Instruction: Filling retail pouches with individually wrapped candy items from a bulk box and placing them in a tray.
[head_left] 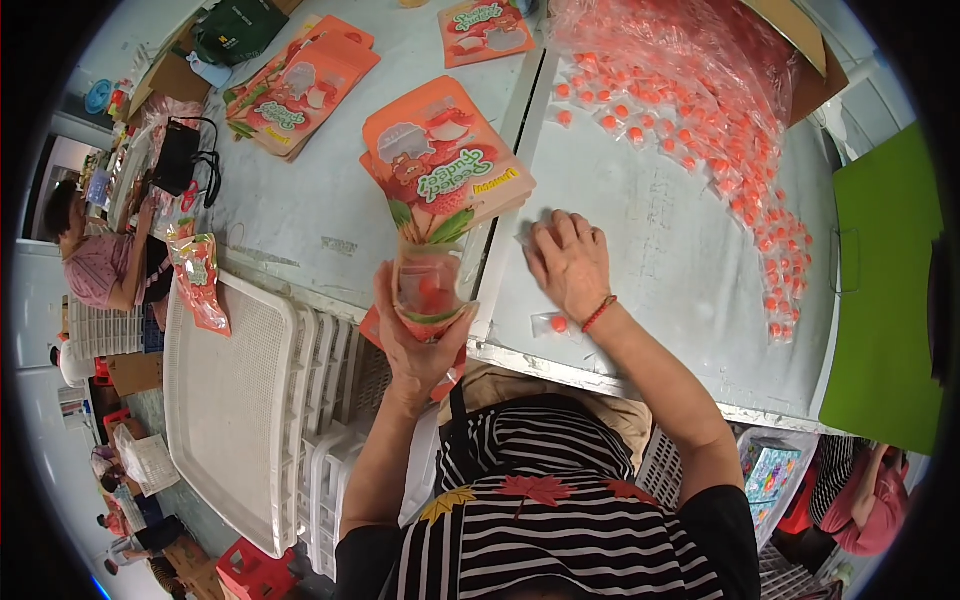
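The fingers of my left hand [415,360] are wrapped round an open pouch [408,270] near the front edge of the counter [640,240], just below the stack of flat pouches [450,150]; a red sweet [430,292] shows inside. Squeezing too hard could fold the mouth closed, and tipping it could spill the sweet. My right hand [575,275] curls down on the counter, though I cannot tell whether its fingers grip anything. Dragging it back carelessly could knock the loose wrapped sweet [558,323] over the edge.
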